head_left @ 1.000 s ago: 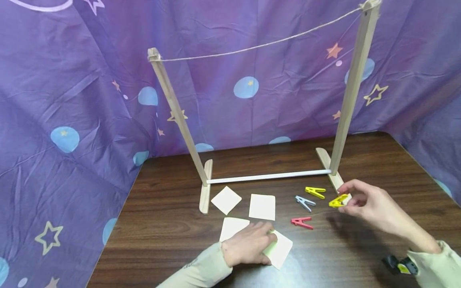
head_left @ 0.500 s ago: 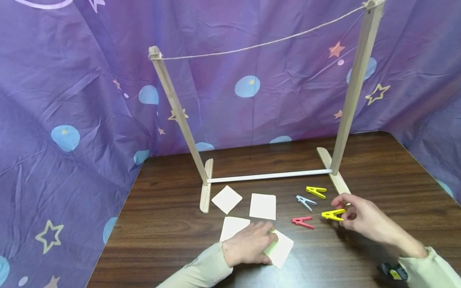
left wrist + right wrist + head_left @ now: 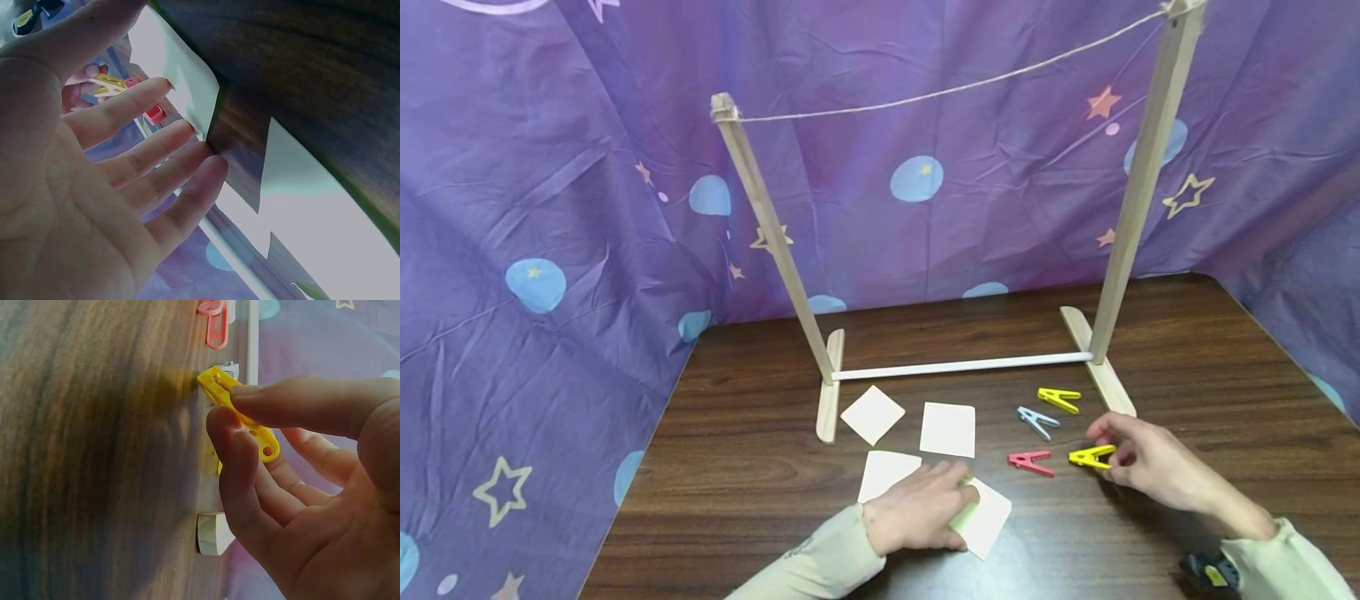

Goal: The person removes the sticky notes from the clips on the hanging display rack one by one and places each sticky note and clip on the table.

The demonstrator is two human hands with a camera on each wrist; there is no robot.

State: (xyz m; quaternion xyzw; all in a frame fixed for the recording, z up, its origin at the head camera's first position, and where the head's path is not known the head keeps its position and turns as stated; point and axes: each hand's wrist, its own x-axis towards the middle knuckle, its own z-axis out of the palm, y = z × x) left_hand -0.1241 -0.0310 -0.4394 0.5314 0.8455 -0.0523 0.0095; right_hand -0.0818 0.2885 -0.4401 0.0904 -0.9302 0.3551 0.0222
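Observation:
Between thumb and index finger, my right hand [image 3: 1157, 467] pinches a yellow clothespin [image 3: 224, 394], held low by the tabletop to the right of the red clothespin [image 3: 1030, 462]. My left hand [image 3: 921, 507] lies over the square paper sheets at the front; its fingers are fairly straight in the left wrist view, their tips at the edge of one white sheet [image 3: 184, 69]. That sheet [image 3: 988, 517] shows partly past the fingers. Another sheet [image 3: 883, 475] is partly covered by the hand. A blue clothespin [image 3: 1037, 422] and a second yellow clothespin [image 3: 1060, 399] lie farther back.
Two more paper squares, one turned like a diamond [image 3: 872, 414] and one straight [image 3: 947, 430], lie behind the left hand. A wooden frame [image 3: 1131, 208] with a string [image 3: 955, 87] between its posts stands at the back. Purple cloth [image 3: 850, 208] hangs behind the table.
My right hand has moved left and toward the front, lowering the yellow clothespin beside the red one. The left hand has stayed in place on the paper.

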